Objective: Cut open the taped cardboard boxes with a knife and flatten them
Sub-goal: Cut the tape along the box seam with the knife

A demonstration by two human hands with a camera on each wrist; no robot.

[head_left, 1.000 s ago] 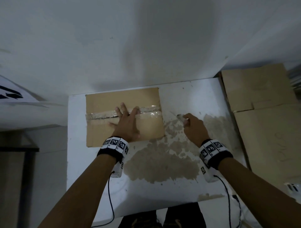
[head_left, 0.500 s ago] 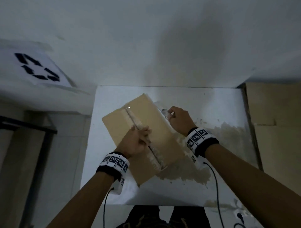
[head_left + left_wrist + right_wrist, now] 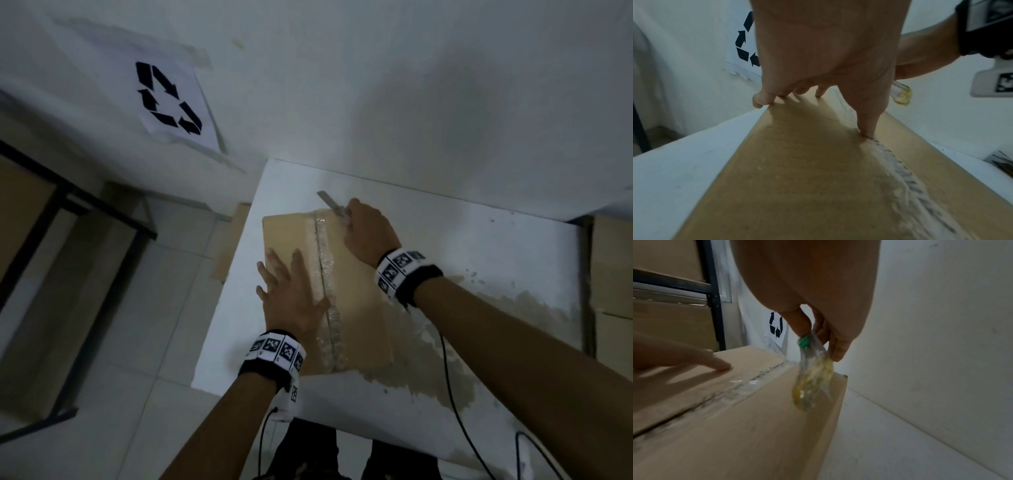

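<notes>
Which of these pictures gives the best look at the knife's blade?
The head view. There the knife shows its bare metal blade pointing past the far end of the cardboard box, gripped by the right hand. The right wrist view shows only the clear handle, blurred. The left wrist view catches just the handle's end.

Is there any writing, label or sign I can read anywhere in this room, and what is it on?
No readable words or numbers anywhere.
Recycling symbol of black arrows, no text: on the white sheet taped to the wall.
Black-and-white square code patterns, not lettering: on the wristbands.
Cardboard box and its tape: no print visible.
</notes>
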